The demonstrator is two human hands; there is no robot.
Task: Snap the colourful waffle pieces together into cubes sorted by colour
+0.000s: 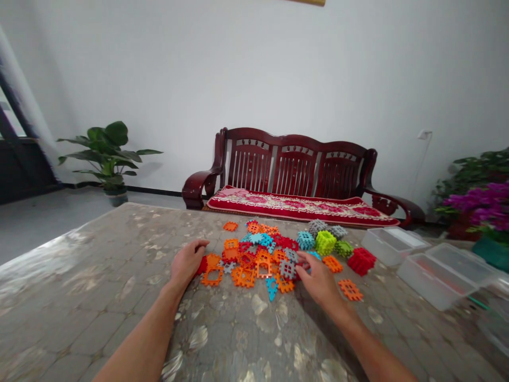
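A loose pile of interlocking plastic building tiles lies on the table, with orange tiles (243,277), red tiles (287,242), blue tiles (271,288) and grey ones mixed together. My left hand (188,263) rests at the pile's left side, close against a red tile (202,265). Its fingers reach forward, loosely bent and apart, and hold nothing that I can see. At the right side, my right hand (317,276) has its thumb and fingers closed on the edge of a grey tile (287,269). Some of its fingertips are hidden.
Stacked tiles in lime green (325,242), blue (306,240), grey (318,227) and red (361,261) stand right of the pile. A single orange tile (350,289) lies nearer. Clear plastic boxes (433,281) sit on the right. Behind the table is a wooden bench (294,140).
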